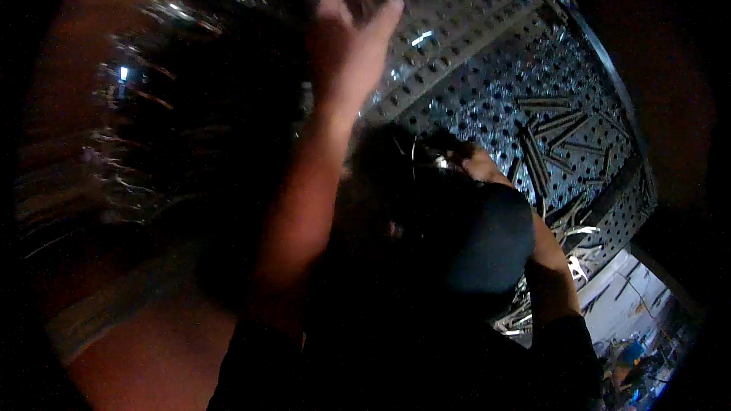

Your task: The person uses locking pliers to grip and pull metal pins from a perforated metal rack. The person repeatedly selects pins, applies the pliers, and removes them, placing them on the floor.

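Fingers spread open on the raised left hand (352,46) before the pegboard (533,99); right hand's (476,164) unclear.

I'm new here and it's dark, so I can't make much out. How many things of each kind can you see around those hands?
Raised bare hands: 2, the left hand and the right hand
Silvery perforated metal pegboard wall: 1
Dark rounded bundle by the right forearm: 1
Total: 4
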`<state>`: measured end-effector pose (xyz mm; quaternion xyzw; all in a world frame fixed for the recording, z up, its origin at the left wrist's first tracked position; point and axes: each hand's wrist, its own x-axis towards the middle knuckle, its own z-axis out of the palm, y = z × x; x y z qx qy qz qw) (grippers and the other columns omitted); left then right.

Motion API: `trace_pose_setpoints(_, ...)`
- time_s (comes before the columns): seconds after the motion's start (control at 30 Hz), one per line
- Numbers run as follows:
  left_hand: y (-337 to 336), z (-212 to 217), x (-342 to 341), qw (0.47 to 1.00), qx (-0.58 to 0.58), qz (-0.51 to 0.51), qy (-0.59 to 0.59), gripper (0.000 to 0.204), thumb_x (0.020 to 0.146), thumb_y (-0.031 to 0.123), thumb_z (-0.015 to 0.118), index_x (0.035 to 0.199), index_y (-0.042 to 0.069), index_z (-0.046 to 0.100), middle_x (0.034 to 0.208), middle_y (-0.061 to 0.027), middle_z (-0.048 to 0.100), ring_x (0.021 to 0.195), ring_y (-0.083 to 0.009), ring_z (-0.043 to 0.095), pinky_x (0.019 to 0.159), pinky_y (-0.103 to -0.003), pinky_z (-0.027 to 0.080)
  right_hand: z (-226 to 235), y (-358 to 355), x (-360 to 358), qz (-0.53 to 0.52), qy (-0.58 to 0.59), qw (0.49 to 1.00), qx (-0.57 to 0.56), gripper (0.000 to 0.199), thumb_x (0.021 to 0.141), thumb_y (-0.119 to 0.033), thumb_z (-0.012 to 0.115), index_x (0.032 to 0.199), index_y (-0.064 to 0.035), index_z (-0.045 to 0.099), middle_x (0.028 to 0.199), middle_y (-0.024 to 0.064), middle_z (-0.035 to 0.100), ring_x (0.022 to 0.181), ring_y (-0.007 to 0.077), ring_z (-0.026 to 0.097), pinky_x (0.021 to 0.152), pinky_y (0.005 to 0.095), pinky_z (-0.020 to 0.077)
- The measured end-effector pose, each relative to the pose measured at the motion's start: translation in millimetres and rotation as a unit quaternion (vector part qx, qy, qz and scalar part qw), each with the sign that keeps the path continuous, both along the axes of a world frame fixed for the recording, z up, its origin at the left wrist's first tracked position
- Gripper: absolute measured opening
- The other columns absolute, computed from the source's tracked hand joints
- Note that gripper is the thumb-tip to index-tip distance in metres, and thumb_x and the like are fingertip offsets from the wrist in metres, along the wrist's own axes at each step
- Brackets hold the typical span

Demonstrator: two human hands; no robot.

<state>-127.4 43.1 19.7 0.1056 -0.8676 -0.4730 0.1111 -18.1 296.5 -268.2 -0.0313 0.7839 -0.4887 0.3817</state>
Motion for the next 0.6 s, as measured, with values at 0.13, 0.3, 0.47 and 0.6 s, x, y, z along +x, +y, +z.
trace_pose_setpoints(0.13, -15.9, -19.8, -0.2, 0.994, 0.088, 0.022, 0.059, 0.047, 0.090, 0.023, 0.072, 0.124, -0.002, 0.051, 0.125, -0.0154, 0.055, 0.117, -0.0241, 0.053, 0.101, -0.038, 0.041, -58.2, -7.8, 57.2, 0.047, 0.000, 0.993, 0.107, 0.040, 0.095, -0.030, 0.064, 0.126, -0.0044, 0.062, 0.121, 0.0140, 0.062, 0.109, 0.0280, 0.059, 0.097, 0.0389, 0.0473)
trace_pose_setpoints(0.3, -23.0, -15.8, -10.1, 0.989, -0.050, 0.083, -0.109, 0.089, 0.097, 0.046, 0.063, 0.156, -0.004, 0.019, 0.163, -0.0256, 0.021, 0.150, -0.0382, 0.025, 0.122, -0.048, 0.023, -88.1, -11.5, 73.5, 0.019, 0.108, 0.970, 0.218, 0.044, 0.092, -0.024, 0.064, 0.132, -0.0047, 0.059, 0.127, 0.0198, 0.058, 0.110, 0.0360, 0.057, 0.095, 0.0431, 0.0476)
trace_pose_setpoints(0.47, -11.6, 5.8, 18.0, 0.989, -0.050, 0.077, -0.115, 0.067, 0.100, 0.038, 0.060, 0.150, 0.000, 0.037, 0.146, -0.0209, 0.048, 0.134, -0.0333, 0.048, 0.112, -0.046, 0.039, -113.1, -7.4, 68.4, 0.026, 0.235, 0.924, 0.301, 0.050, 0.089, -0.019, 0.063, 0.137, -0.0051, 0.055, 0.133, 0.0256, 0.053, 0.111, 0.0439, 0.055, 0.094, 0.0474, 0.0480)
trace_pose_setpoints(0.6, -41.6, -34.5, 27.2, 0.946, -0.184, -0.101, 0.248, 0.031, 0.090, 0.011, 0.074, 0.117, -0.001, 0.065, 0.115, -0.0103, 0.070, 0.105, -0.0181, 0.066, 0.096, -0.033, 0.049, -130.6, 0.2, 67.9, 0.070, 0.357, 0.857, 0.365, 0.045, 0.090, -0.016, 0.056, 0.134, -0.0109, 0.058, 0.131, 0.0207, 0.054, 0.116, 0.0368, 0.054, 0.094, 0.0485, 0.0457)
